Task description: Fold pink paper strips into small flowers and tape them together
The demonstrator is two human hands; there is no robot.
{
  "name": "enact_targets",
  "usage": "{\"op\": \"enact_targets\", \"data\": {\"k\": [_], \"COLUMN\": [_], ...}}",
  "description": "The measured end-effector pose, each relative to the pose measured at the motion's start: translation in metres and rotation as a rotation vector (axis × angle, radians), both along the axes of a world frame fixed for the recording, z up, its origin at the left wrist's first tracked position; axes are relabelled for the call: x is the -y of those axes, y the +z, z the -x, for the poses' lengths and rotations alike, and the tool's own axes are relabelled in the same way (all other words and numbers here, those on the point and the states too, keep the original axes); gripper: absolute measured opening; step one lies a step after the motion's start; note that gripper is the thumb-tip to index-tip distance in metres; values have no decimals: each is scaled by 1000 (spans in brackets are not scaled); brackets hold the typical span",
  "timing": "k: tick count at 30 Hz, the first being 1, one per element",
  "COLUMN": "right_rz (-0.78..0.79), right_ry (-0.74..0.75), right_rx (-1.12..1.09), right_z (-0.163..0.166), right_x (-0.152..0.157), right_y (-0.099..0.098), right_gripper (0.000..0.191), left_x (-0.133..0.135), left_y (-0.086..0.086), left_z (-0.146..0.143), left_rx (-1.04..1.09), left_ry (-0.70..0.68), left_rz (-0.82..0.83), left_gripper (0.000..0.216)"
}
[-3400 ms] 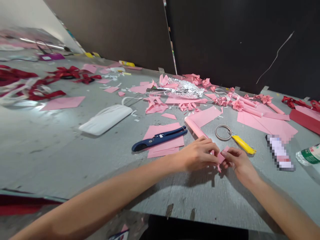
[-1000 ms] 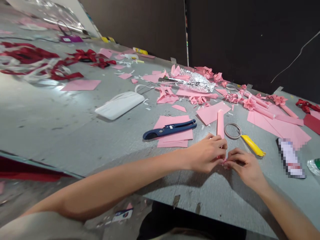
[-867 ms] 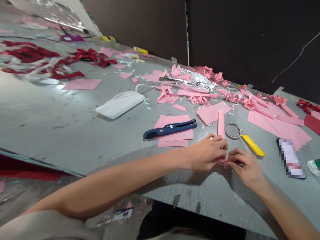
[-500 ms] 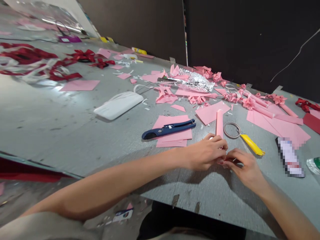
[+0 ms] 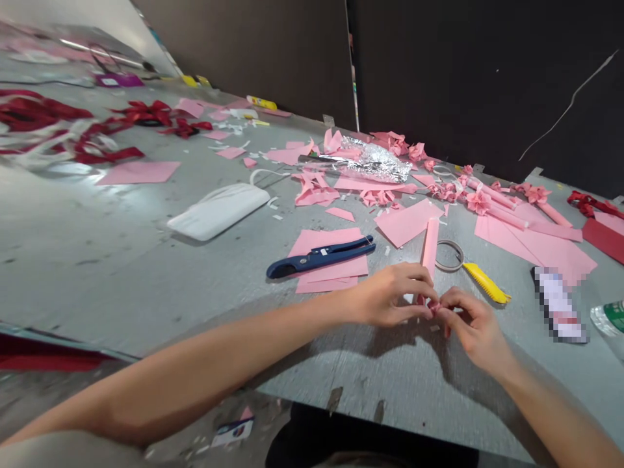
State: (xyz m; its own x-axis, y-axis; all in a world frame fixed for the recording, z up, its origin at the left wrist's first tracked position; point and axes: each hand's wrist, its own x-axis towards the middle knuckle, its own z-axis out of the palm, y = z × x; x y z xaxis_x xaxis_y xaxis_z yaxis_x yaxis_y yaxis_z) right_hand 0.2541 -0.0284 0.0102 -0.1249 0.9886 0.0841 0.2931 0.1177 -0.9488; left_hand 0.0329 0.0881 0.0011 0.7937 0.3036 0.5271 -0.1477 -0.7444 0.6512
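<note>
A rolled pink paper tube (image 5: 429,244) slants away from me over the table, its far end free. My left hand (image 5: 394,296) is closed around its near part, with thumb and fingertips at a small crumpled pink paper piece (image 5: 433,308) there. From the other side, my right hand (image 5: 475,325) pinches that same piece between thumb and forefinger. Fingers hide much of it. Just beyond my right hand lie a grey tape roll (image 5: 449,255) and a yellow cutter (image 5: 486,283). Left of the tube, blue-handled pliers or clippers (image 5: 322,255) rest on pink paper sheets (image 5: 331,285).
A white flat case with a strap (image 5: 219,209) lies left. Pink paper flowers on tubes (image 5: 480,201) and silver foil (image 5: 383,161) line the dark wall. A phone (image 5: 558,302) and a green-labelled bottle (image 5: 609,318) stand or lie at right. Red ribbons (image 5: 43,117) are heaped far left.
My view has shifted slightly, so the table things sit further left. My left fingers have spread somewhat, showing more of the crumpled pink paper, and the tube leans more to the right.
</note>
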Motion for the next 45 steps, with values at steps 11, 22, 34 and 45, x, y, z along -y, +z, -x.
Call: {"op": "enact_targets", "data": {"k": [11,22,34,45], "right_rz": [125,141,290,-267], "right_ry": [-9,-17,-145,-101], "right_rx": [-195,-239,-569,-2], "right_z": [1,-3,6,-8], "right_x": [-4,-8,-4,1], "right_y": [-12,-10,-9,3], "right_gripper": [27,21,31,8], "left_x": [-2,2,17,14], "left_y": [-20,-12,-2,10], "left_z": [-4,-5,-4,-3], "left_rx": [70,115,167,240], "left_ry": [23,128,385,384], "left_rz": [-108,-211,-526,-525], "left_gripper": [17,16,15,12]}}
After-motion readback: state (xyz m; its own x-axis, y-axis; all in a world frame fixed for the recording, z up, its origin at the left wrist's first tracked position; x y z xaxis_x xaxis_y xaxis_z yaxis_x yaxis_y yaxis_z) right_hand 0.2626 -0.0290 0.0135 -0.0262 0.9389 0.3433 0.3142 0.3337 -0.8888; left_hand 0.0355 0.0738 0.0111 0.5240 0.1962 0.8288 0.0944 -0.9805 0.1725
